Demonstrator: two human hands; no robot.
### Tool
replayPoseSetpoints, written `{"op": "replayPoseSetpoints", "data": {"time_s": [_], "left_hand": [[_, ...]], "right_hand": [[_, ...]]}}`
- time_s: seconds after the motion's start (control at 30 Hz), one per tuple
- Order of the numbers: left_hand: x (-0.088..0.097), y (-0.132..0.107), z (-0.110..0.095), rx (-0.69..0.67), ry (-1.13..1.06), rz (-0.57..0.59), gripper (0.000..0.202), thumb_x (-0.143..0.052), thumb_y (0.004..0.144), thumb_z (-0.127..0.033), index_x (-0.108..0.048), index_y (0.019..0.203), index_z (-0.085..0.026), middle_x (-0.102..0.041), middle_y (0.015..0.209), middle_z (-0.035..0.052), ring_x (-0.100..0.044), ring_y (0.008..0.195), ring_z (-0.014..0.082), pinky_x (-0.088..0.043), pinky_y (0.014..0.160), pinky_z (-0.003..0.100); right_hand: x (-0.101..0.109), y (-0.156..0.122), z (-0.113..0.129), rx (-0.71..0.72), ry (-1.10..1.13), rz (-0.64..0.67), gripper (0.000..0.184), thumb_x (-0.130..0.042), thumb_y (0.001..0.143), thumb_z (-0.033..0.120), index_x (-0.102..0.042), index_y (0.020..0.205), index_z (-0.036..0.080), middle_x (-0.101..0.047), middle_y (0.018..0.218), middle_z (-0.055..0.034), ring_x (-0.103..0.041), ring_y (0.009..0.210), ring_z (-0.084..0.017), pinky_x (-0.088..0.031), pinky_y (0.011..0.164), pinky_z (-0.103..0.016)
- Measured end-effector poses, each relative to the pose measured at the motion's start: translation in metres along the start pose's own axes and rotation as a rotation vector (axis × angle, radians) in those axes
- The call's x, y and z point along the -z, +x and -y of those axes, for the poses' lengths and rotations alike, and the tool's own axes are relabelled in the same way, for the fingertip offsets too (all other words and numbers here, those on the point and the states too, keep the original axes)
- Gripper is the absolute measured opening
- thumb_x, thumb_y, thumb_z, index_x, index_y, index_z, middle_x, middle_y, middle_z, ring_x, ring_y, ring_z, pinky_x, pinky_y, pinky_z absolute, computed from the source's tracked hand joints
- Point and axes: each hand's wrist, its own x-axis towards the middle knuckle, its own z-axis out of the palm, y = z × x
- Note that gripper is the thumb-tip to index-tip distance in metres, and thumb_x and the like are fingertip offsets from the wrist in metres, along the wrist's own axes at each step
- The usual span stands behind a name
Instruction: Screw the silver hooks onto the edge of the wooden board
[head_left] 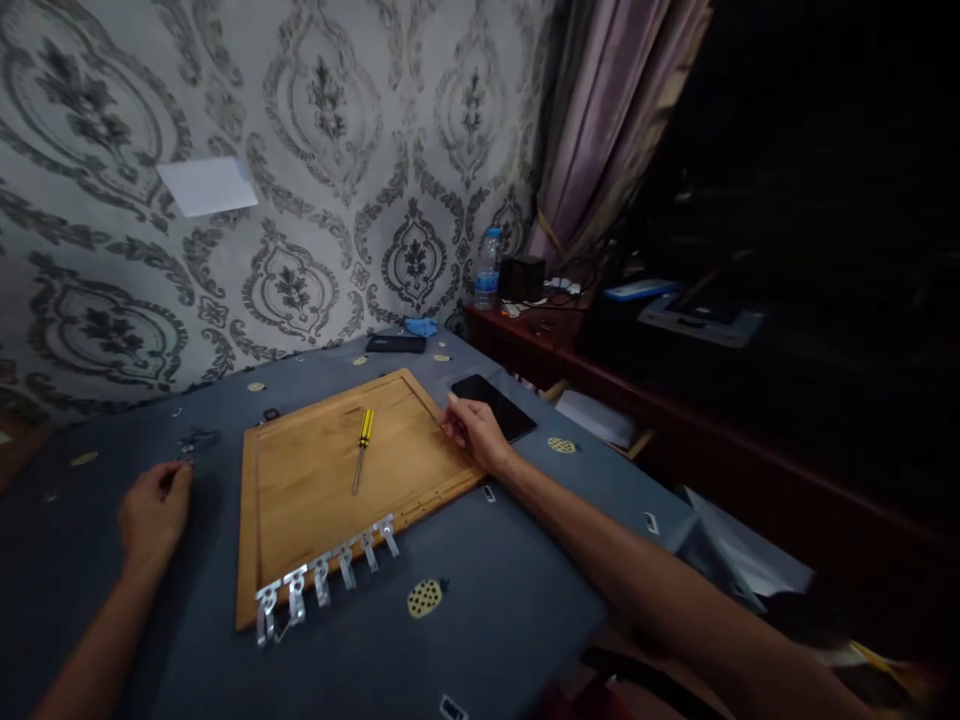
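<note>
A wooden board (315, 485) lies on a grey-blue cloth-covered table (480, 590). On the board rests a screwdriver (362, 447) with a yellow and black handle. Several metal hooks (326, 578) line the board's near edge. My right hand (474, 430) rests at the board's right edge with its fingers curled, beside a black phone (493, 404). My left hand (154, 512) lies on the cloth left of the board, fingers curled near small metal parts (196, 439). Whether either hand pinches anything is not clear.
A second dark phone (395, 343) and a blue cloth (420, 326) lie at the table's far edge by the patterned wall. A water bottle (487, 270), a dark box and cables stand on a reddish side desk (600, 375) to the right. Curtains hang behind.
</note>
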Motion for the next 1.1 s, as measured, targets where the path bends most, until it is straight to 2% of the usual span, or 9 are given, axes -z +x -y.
{"op": "replayPoseSetpoints", "data": {"time_s": [0.07,0.13,0.23,0.27,0.33,0.43,0.5,0.7,1.1], "left_hand": [[0.001,0.007,-0.004,-0.093,0.043,-0.05,0.017,-0.059,0.093,-0.026,-0.069,0.102,-0.036,-0.062,0.132,-0.0054,-0.045,0.137,0.028,-0.032,0.117,0.056],[-0.003,0.014,-0.007,-0.174,0.063,-0.072,0.023,-0.058,0.092,-0.024,-0.068,0.105,-0.041,-0.058,0.138,-0.008,-0.035,0.145,0.0273,-0.022,0.122,0.058],[-0.015,0.022,-0.01,-0.225,0.087,-0.066,0.034,-0.062,0.094,-0.035,-0.061,0.126,-0.024,-0.051,0.145,0.009,-0.046,0.135,0.0301,-0.037,0.113,0.057],[-0.018,0.024,-0.01,-0.226,0.094,-0.054,0.04,-0.064,0.093,-0.038,-0.058,0.129,-0.021,-0.055,0.139,0.0096,-0.053,0.127,0.0299,-0.047,0.103,0.056],[-0.023,0.026,-0.007,-0.206,0.116,-0.063,0.037,-0.062,0.095,-0.036,-0.058,0.127,-0.017,-0.059,0.131,0.0108,-0.061,0.114,0.0255,-0.053,0.095,0.048],[-0.024,0.034,0.006,-0.18,0.159,-0.097,0.037,-0.062,0.095,-0.036,-0.058,0.127,-0.017,-0.061,0.127,0.0105,-0.063,0.109,0.024,-0.056,0.091,0.046],[-0.024,0.042,0.018,-0.173,0.179,-0.124,0.037,-0.062,0.095,-0.036,-0.058,0.127,-0.016,-0.061,0.127,0.0105,-0.064,0.108,0.0237,-0.056,0.09,0.045],[-0.028,0.056,0.043,-0.177,0.159,-0.172,0.035,-0.061,0.096,-0.036,-0.058,0.126,-0.018,-0.061,0.127,0.0104,-0.064,0.107,0.023,-0.056,0.091,0.045],[-0.027,0.065,0.06,-0.145,0.214,-0.192,0.036,-0.061,0.096,-0.036,-0.058,0.126,-0.017,-0.061,0.127,0.0103,-0.064,0.107,0.0231,-0.056,0.09,0.045]], "right_hand": [[0.0,-0.004,-0.001,0.039,-0.087,0.045,0.037,-0.061,0.095,0.037,-0.059,0.126,0.018,-0.062,0.127,-0.0097,-0.064,0.107,-0.023,-0.056,0.089,-0.044],[0.0,-0.008,-0.001,0.08,-0.188,0.084,0.036,-0.061,0.095,0.038,-0.059,0.125,0.018,-0.062,0.126,-0.0093,-0.064,0.107,-0.023,-0.056,0.089,-0.044],[-0.001,-0.015,0.003,0.15,-0.351,0.145,0.036,-0.061,0.095,0.039,-0.06,0.124,0.017,-0.062,0.126,-0.0083,-0.064,0.107,-0.024,-0.056,0.089,-0.044],[-0.001,-0.018,0.006,0.176,-0.402,0.168,0.036,-0.061,0.095,0.039,-0.061,0.123,0.017,-0.063,0.125,-0.0082,-0.064,0.106,-0.024,-0.056,0.089,-0.044],[-0.003,-0.024,0.013,0.23,-0.481,0.204,0.033,-0.06,0.095,0.04,-0.063,0.118,0.016,-0.065,0.118,-0.0068,-0.065,0.099,-0.021,-0.057,0.085,-0.04],[-0.005,-0.028,0.022,0.327,-0.54,0.214,0.038,-0.053,0.094,0.049,-0.065,0.075,0.018,-0.061,0.068,-0.001,-0.058,0.067,-0.017,-0.049,0.064,-0.03],[-0.006,-0.027,0.027,0.381,-0.56,0.217,0.042,-0.05,0.091,0.054,-0.063,0.069,0.02,-0.056,0.058,-0.0003,-0.052,0.057,-0.017,-0.041,0.055,-0.029],[-0.006,-0.028,0.034,0.438,-0.653,0.202,0.048,-0.044,0.087,0.061,-0.061,0.064,0.022,-0.058,0.055,-0.0025,-0.056,0.053,-0.021,-0.04,0.052,-0.031],[-0.006,-0.027,0.033,0.433,-0.727,0.211,0.064,-0.036,0.083,0.078,-0.064,0.064,0.024,-0.066,0.059,-0.0057,-0.063,0.054,-0.024,-0.047,0.051,-0.033]]}}
